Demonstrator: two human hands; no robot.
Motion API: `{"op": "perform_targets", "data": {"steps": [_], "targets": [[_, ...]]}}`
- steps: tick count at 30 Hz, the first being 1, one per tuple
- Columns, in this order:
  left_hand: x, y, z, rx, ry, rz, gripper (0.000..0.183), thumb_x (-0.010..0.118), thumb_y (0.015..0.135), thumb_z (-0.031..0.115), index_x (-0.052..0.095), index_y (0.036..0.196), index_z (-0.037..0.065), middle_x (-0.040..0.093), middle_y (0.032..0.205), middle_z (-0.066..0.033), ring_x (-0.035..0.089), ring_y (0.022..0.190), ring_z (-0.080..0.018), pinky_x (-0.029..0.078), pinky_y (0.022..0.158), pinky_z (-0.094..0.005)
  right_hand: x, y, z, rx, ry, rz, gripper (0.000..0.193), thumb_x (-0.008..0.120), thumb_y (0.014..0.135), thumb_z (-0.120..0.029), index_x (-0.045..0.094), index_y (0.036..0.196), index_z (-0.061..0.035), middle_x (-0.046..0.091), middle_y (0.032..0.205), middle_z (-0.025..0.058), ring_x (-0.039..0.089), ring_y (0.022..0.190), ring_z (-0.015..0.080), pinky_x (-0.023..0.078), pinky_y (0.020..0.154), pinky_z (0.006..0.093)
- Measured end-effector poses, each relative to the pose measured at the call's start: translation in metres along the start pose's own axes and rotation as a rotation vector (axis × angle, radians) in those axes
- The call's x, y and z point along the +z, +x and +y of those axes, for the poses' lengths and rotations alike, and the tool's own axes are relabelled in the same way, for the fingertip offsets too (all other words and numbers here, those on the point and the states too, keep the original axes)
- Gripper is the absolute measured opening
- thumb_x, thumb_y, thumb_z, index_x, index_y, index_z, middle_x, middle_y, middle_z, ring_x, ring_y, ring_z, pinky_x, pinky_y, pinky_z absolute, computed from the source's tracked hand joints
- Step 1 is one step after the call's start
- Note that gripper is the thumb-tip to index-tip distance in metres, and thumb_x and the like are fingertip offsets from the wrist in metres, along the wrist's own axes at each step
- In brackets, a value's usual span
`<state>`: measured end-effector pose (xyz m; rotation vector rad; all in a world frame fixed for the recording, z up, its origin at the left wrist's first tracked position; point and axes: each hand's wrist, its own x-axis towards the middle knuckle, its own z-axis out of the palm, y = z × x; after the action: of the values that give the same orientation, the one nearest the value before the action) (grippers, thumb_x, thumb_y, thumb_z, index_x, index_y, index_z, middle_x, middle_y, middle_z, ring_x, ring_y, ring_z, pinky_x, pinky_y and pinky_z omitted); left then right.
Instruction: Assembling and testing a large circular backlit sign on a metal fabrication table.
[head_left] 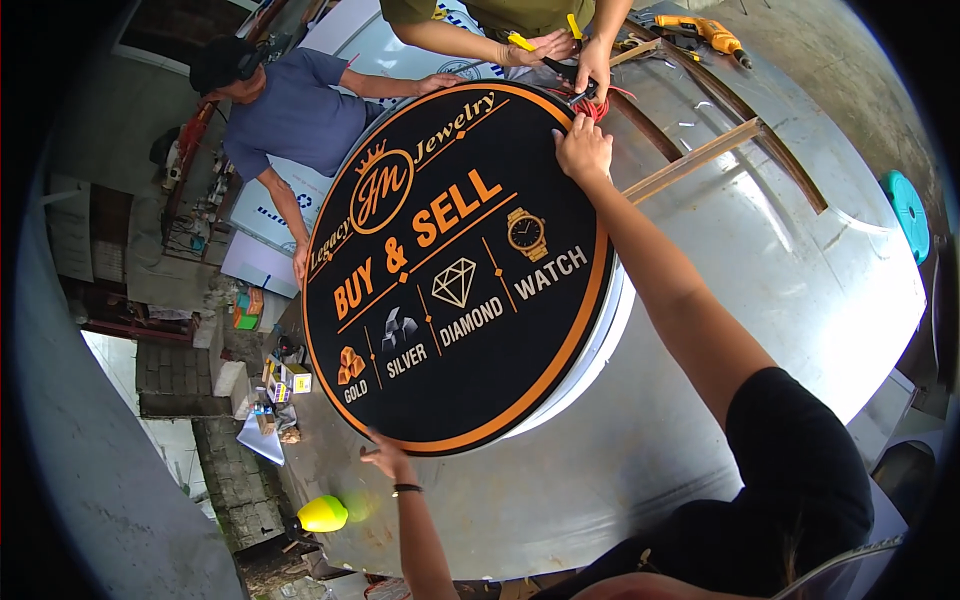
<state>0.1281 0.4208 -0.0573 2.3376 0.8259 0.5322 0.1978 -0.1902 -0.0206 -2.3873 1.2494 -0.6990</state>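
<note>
A large round sign (400,310), black-faced with an orange ring and printed lettering and pictures, lies tilted on the metal table; its white side wall shows at the lower right. My right hand (584,152) is closed over the sign's upper right edge. At the bottom rim is my left hand (388,460), a dark band on its wrist, its fingers apart and the thumb side against the edge. Across from me, a person in green handles a yellow-handled plier-like tool (560,68) near red wire (592,108). Another person in blue rests both hands on the sign's far-left rim.
The metal table (660,420) reaches past the sign to the right. A frame of brown bars (695,160) and an orange drill (712,36) lie at the far right. A yellow-green rounded object (323,514) and small boxes (288,380) sit along the left edge.
</note>
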Motion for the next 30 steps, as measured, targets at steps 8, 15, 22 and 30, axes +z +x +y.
{"op": "perform_targets", "data": {"steps": [8,15,22,30], "targets": [[0.029,0.104,0.036,-0.195,0.036,-0.154,0.103,0.035,0.074,0.081,0.052,0.113,-0.013,0.057,0.114,-0.0268,0.056,0.106,-0.0369,0.045,0.091,-0.0433,-0.003,-0.005,-0.010,0.002,-0.017,-0.003,0.063,0.048,0.087,-0.051,0.044,0.123,0.0010,0.055,0.116,0.0134,0.055,0.109,0.0256,0.039,0.091,0.0427],[0.025,0.093,0.042,-0.157,0.427,0.003,0.110,0.032,0.068,0.087,0.053,0.113,-0.012,0.058,0.113,-0.0256,0.055,0.109,-0.0368,0.042,0.094,-0.0424,-0.001,-0.004,-0.008,-0.004,-0.018,-0.051,0.068,0.049,0.086,-0.051,0.041,0.128,0.0025,0.054,0.118,0.0141,0.054,0.109,0.0256,0.040,0.091,0.0407],[0.018,0.096,0.044,-0.148,0.341,-0.026,0.107,0.035,0.068,0.085,0.054,0.114,-0.010,0.057,0.116,-0.0250,0.053,0.111,-0.0367,0.040,0.096,-0.0426,0.006,-0.002,-0.009,-0.033,-0.006,0.021,0.070,0.052,0.084,-0.050,0.041,0.128,0.0024,0.054,0.115,0.0135,0.056,0.106,0.0257,0.040,0.089,0.0395],[0.017,0.087,0.048,-0.188,0.321,-0.035,0.106,0.034,0.069,0.085,0.054,0.116,-0.008,0.056,0.118,-0.0244,0.053,0.113,-0.0365,0.040,0.096,-0.0427,0.002,-0.004,-0.007,-0.039,-0.007,-0.005,0.072,0.054,0.081,-0.053,0.043,0.127,0.0026,0.054,0.116,0.0136,0.055,0.107,0.0259,0.040,0.090,0.0391]]}}
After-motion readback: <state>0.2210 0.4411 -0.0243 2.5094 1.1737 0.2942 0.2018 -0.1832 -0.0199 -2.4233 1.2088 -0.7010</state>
